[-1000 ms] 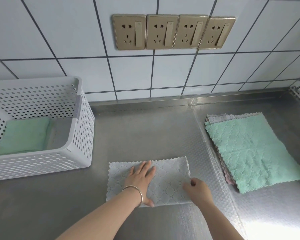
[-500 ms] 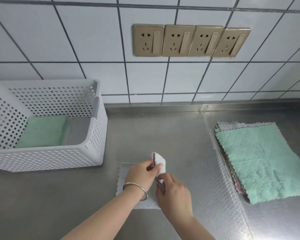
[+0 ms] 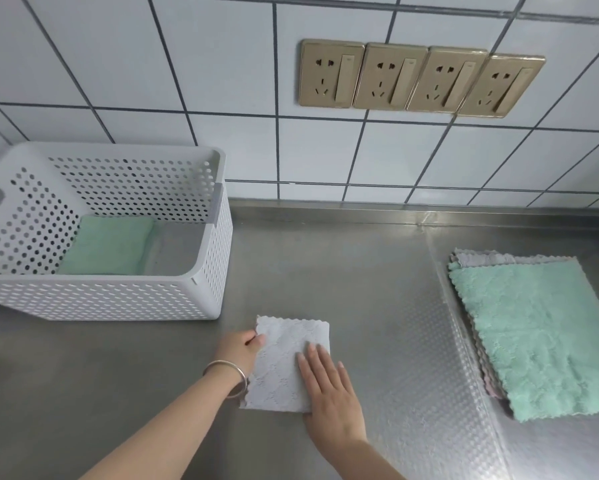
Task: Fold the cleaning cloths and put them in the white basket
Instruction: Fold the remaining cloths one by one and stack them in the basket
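Grey cloth (image 3: 286, 363) folded small, being pressed flat on the counter (image 3: 325, 271).

The right hand (image 3: 329, 393) lies flat, fingers straight, to set the crease; the left hand (image 3: 240, 348) pinches the cloth's left edge to keep the layers squared. The basket (image 3: 208, 271) stands just left (one green cloth (image 3: 107, 249) inside, room beside it), with bare steel between. The stack (image 3: 540, 334) waits well right.

Grey cloth now folded into a small square

A second ago the grey cloth (image 3: 284, 362) lay as a wide rectangle under the flat left hand (image 3: 240, 351); now that hand pinches its left edge. The right hand (image 3: 329, 393), which carried the right end across, now presses flat on top.
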Demonstrator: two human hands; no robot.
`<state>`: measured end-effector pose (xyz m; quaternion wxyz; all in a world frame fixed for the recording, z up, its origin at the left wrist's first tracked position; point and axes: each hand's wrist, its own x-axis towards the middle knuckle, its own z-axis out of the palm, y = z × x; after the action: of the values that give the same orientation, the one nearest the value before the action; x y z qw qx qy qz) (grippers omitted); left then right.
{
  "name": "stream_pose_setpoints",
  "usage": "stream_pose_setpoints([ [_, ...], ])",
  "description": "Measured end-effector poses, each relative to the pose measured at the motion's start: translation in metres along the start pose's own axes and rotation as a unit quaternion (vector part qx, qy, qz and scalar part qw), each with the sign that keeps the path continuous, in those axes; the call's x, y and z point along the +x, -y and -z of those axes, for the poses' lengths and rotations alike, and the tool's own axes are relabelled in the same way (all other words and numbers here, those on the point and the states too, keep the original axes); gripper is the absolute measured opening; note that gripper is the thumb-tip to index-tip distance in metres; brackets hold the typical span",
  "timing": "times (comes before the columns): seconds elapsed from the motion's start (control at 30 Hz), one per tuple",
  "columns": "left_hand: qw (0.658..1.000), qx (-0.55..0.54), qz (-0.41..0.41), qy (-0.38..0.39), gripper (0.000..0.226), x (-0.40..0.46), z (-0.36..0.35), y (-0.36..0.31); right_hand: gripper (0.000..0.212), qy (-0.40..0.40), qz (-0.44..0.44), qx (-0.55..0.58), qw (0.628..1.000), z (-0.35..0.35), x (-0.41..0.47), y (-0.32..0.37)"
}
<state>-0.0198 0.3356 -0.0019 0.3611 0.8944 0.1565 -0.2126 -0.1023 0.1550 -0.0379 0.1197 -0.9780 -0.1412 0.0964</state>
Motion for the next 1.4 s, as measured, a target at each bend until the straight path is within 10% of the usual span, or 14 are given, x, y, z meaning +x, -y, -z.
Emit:
stream_pose_setpoints([
  [0.83, 0.992, 0.027, 0.061, -0.109, 0.019, 0.018, -0.016, 0.025, 0.079, 0.017, 0.041, -0.048, 0.998, -0.008, 0.007, -0.01],
  [1.13, 0.982, 0.13, 0.068, -0.116, 0.027, 0.02, -0.02, 0.028, 0.103, 0.023, 0.061, -0.066, 0.996, -0.012, 0.007, -0.009],
  [1.4, 0.918, 0.167, -0.304, -0.192, 0.044, 0.006, -0.04, 0.038, 0.078, -0.06, 0.072, -0.086, 0.992, 0.007, 0.023, 0.004],
])
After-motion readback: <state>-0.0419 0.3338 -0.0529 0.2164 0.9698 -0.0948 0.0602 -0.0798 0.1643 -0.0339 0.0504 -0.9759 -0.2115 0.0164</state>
